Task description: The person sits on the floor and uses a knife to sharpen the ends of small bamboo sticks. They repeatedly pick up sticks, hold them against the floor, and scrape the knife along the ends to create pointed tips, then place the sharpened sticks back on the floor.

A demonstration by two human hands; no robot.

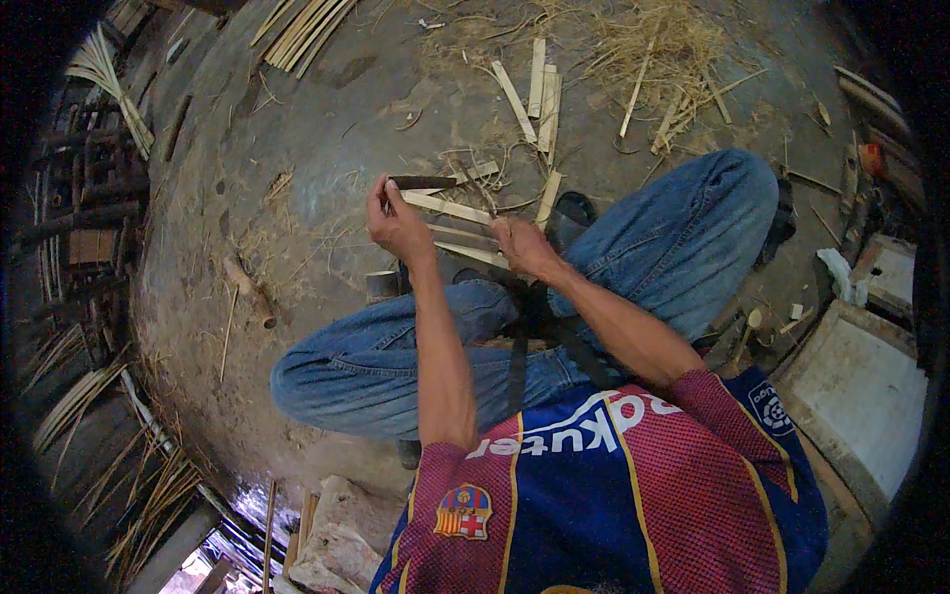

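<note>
Both my hands are raised in front of my crossed legs. My left hand (398, 226) is closed, pinching a dark flat piece (426, 182) between thumb and fingers; whether it is a blade or a dark strip is unclear. To its right, my right hand (526, 246) is closed around a thin brown stick-like piece (480, 188) that points away from me. A pale flat strip of split wood or bamboo (447, 206) spans the gap between the hands. Below it, more pale strips (470, 253) lie by my right hand; which of them it touches cannot be told.
Pale strips (511, 102) and a heap of fine shavings (665, 45) lie on the ground ahead. A bundle of long strips (309, 35) is at the far left. A short brown piece of wood (251, 294) lies left of my knee. White-topped boards (856, 384) stand at right.
</note>
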